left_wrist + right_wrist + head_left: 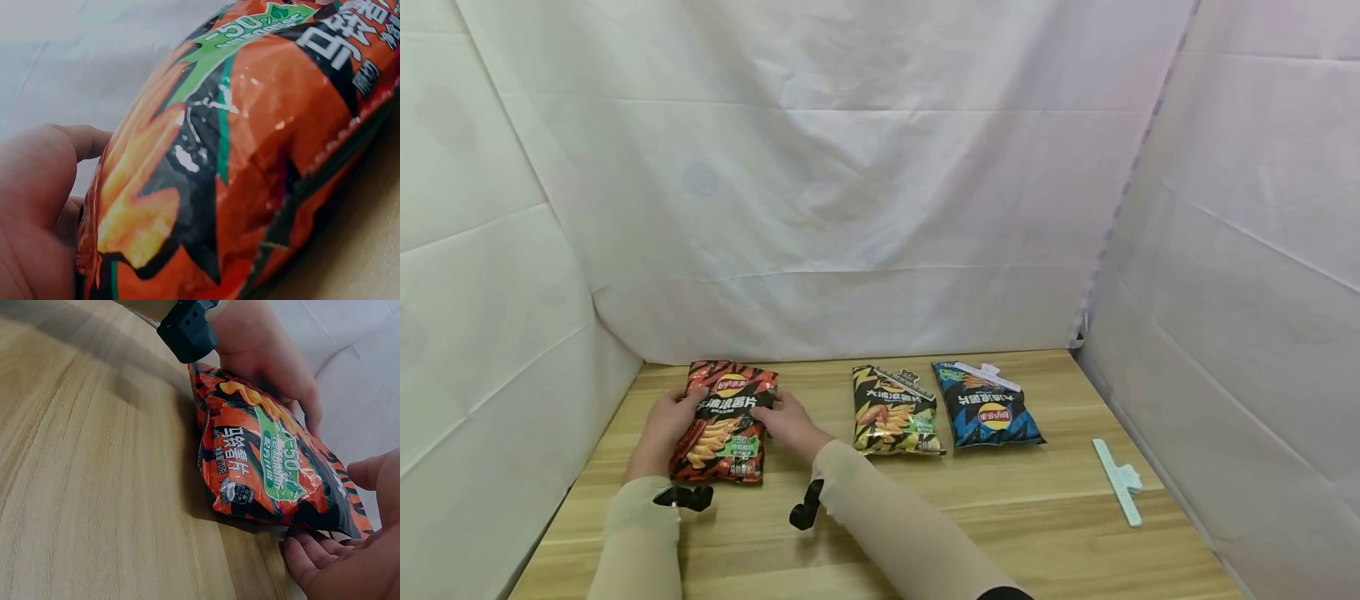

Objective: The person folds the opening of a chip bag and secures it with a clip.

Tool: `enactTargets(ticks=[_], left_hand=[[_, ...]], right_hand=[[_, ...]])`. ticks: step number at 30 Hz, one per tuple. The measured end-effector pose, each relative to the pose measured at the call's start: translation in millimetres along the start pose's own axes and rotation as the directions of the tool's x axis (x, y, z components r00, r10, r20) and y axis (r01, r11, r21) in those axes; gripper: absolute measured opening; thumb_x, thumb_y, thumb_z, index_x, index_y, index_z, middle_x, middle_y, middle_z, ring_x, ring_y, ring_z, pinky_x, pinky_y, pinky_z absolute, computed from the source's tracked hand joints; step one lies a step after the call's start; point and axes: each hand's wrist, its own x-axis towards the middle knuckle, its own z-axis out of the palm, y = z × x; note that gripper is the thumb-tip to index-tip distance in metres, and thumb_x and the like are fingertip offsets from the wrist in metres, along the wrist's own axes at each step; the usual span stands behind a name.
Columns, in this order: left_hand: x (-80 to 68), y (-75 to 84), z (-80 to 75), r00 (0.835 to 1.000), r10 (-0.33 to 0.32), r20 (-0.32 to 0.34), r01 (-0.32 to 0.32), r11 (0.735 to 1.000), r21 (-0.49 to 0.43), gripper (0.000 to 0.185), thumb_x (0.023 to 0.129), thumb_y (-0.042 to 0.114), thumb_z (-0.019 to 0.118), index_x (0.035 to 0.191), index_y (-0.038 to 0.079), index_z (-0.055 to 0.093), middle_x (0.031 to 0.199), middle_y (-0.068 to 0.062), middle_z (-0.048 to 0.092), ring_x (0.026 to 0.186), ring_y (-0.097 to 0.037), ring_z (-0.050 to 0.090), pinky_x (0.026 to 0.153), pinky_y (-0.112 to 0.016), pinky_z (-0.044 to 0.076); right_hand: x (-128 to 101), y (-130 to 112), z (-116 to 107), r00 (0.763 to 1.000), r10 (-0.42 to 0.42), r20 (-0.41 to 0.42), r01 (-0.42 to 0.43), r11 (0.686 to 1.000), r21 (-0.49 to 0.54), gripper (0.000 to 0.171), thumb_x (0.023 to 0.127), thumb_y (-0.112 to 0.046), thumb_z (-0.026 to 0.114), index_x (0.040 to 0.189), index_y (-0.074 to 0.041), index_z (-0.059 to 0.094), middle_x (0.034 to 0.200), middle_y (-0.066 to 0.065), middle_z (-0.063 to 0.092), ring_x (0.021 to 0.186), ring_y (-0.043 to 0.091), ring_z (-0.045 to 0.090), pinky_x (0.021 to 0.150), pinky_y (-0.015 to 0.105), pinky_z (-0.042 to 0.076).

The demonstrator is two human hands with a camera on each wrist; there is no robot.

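Observation:
A red-orange chip bag lies on the wooden table at the left. My left hand grips its left edge, and my right hand holds its right edge. The left wrist view is filled by the bag, with my left hand against its side and the thumb raised beside it. In the right wrist view the bag rests on the wood. My right hand has its fingers under the near edge and the thumb above. The left hand clasps the far side.
A yellow-black chip bag with a dark clip across its top lies mid-table. Right of it lies a blue bag with a white clip on its top. Another white clip lies loose at the right. White cloth walls enclose the table.

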Motion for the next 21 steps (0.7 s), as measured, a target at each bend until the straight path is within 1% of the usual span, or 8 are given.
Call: enactTargets(ticks=[5,7,9,12,15,16,18,21], left_hand=[[-0.2,3.1,3.7,1.0,-0.016,-0.005,0.016,1.0,-0.012,0.096,0.114,0.062,0.043,0.172,-0.01,0.013,0.173,-0.04,0.021,0.157,-0.058,0.027,0.126,-0.069,0.027],[-1.0,4.0,5.2,1.0,-0.018,-0.001,0.018,0.999,-0.028,0.097,0.114,0.063,0.044,0.172,-0.01,0.013,0.172,-0.04,0.023,0.156,-0.056,0.03,0.126,-0.068,0.028],[-2.3,4.6,6.9,1.0,-0.01,0.022,0.012,0.998,-0.059,0.098,0.114,0.065,0.044,0.172,-0.009,0.015,0.17,-0.039,0.028,0.151,-0.054,0.038,0.123,-0.066,0.035],[-4.4,6.6,9.9,0.997,0.004,0.081,0.006,0.993,-0.115,0.101,0.112,0.069,0.045,0.173,-0.005,0.017,0.167,-0.035,0.036,0.14,-0.048,0.05,0.114,-0.059,0.047],[-6.3,9.8,12.6,0.99,0.013,0.138,0.008,0.989,-0.15,0.107,0.109,0.073,0.049,0.175,-0.003,0.013,0.17,-0.033,0.034,0.137,-0.044,0.053,0.109,-0.054,0.05],[-7.1,11.2,13.6,0.989,0.023,0.147,0.001,0.987,-0.159,0.109,0.108,0.074,0.05,0.175,-0.003,0.012,0.171,-0.032,0.032,0.139,-0.042,0.053,0.109,-0.052,0.05],[-8.3,13.4,15.0,0.986,0.035,0.162,-0.006,0.984,-0.176,0.108,0.108,0.073,0.052,0.176,-0.001,0.012,0.172,-0.031,0.033,0.138,-0.038,0.054,0.108,-0.048,0.051],[-10.0,16.4,17.1,0.984,0.056,0.171,-0.016,0.973,-0.23,0.101,0.109,0.069,0.055,0.175,0.002,0.018,0.164,-0.029,0.045,0.124,-0.031,0.066,0.099,-0.042,0.057]], right_hand=[[1.1,2.8,4.4,1.0,0.005,-0.012,-0.006,0.999,-0.046,0.078,0.107,-0.037,0.076,0.168,-0.005,0.041,0.163,0.02,0.051,0.15,0.039,0.051,0.119,0.06,0.045],[1.1,3.8,5.9,1.0,0.007,-0.017,-0.008,0.999,-0.052,0.08,0.107,-0.038,0.076,0.17,-0.006,0.038,0.165,0.019,0.049,0.151,0.039,0.049,0.119,0.06,0.044],[0.6,4.0,7.0,1.0,0.003,-0.013,-0.003,0.999,-0.032,0.078,0.107,-0.036,0.075,0.169,-0.007,0.038,0.163,0.018,0.051,0.149,0.039,0.052,0.118,0.06,0.045],[-0.5,3.7,8.3,1.0,0.012,-0.017,-0.012,1.0,-0.011,0.082,0.107,-0.037,0.076,0.171,-0.007,0.034,0.165,0.018,0.048,0.15,0.039,0.051,0.119,0.06,0.045],[-2.5,2.3,9.1,0.999,0.029,-0.032,-0.029,1.0,0.0,0.093,0.107,-0.039,0.076,0.175,-0.005,0.024,0.174,0.02,0.038,0.158,0.04,0.041,0.123,0.059,0.04],[-3.3,1.8,9.0,0.999,0.034,-0.039,-0.034,0.999,-0.004,0.097,0.106,-0.04,0.076,0.176,-0.004,0.019,0.177,0.02,0.033,0.161,0.04,0.036,0.125,0.059,0.037],[-5.6,0.2,8.7,0.998,0.033,-0.047,-0.033,0.999,0.003,0.101,0.106,-0.042,0.075,0.177,-0.004,0.014,0.179,0.02,0.027,0.163,0.04,0.031,0.127,0.059,0.034],[-9.8,-2.0,6.9,0.999,0.008,-0.05,-0.008,1.0,0.0,0.102,0.107,-0.041,0.075,0.177,-0.005,0.011,0.18,0.019,0.024,0.164,0.04,0.028,0.127,0.061,0.033]])
